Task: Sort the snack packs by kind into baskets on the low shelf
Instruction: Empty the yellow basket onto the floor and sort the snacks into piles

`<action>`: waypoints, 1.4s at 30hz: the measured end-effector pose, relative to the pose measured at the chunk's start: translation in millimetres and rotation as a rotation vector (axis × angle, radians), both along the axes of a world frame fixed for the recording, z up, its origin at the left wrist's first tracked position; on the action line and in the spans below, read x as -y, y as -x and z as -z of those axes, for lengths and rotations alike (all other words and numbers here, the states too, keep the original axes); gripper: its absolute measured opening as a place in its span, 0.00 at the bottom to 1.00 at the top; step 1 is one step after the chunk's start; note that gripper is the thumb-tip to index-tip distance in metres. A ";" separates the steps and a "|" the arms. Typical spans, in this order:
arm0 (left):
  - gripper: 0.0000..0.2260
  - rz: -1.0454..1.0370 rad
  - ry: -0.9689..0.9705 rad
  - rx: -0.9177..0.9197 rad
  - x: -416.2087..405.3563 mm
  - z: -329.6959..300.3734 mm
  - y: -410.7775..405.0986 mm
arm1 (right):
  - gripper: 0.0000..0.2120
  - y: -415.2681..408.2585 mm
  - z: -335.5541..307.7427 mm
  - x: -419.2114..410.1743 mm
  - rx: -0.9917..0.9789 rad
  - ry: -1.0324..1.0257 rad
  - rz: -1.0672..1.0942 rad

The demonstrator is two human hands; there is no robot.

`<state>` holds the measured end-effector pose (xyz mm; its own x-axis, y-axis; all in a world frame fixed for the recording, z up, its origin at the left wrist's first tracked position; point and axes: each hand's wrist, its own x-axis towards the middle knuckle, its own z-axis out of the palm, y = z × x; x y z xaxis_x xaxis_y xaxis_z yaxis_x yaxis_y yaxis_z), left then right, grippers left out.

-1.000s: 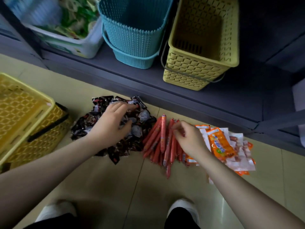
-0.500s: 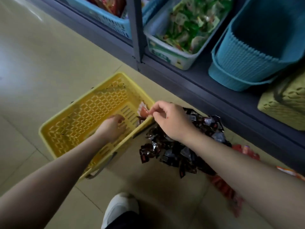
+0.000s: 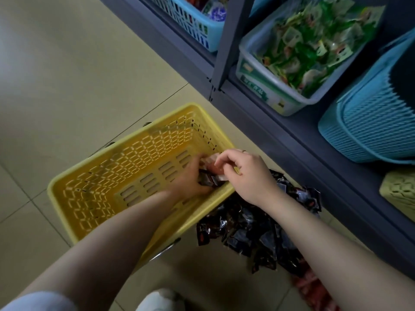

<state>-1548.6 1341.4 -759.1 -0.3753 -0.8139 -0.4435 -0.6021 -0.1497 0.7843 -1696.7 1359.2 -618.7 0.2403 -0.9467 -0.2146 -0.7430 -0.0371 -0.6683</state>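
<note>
Since a half-second ago my left hand [image 3: 187,180] has gone deeper into the perforated yellow plastic basket [image 3: 74,187] at centre frame, gripping crinkly dark packs [image 3: 207,179]; my right hand [image 3: 244,173] now pinches one over the rim. The last strays are coming out, I judge. The glossy foil heap [image 3: 258,234] lies lower right.

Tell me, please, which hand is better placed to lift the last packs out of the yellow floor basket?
Left, probably. The left hand is already down inside the yellow basket, gripping the dark packs in its corner; the right hand only reaches over the rim, pinching one pack's edge.
</note>
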 end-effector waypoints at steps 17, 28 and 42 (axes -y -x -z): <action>0.20 0.047 0.425 0.188 -4.5 -63.7 -49.3 | 0.35 -29.5 -0.7 7.3 -0.191 -0.034 -0.148; 0.04 -0.368 -0.033 -0.329 -32.8 -198.2 11.0 | 0.29 26.9 -33.7 -22.3 1.184 -0.280 0.465; 0.25 0.086 0.278 0.265 -86.7 -117.9 104.8 | 0.04 124.8 -21.7 -107.1 0.542 -0.253 0.745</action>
<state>-1653.4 1428.1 -641.1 -0.3496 -0.8871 -0.3014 -0.7902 0.1064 0.6035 -1821.5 1466.3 -597.0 -0.2789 -0.8373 -0.4703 -0.1043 0.5132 -0.8519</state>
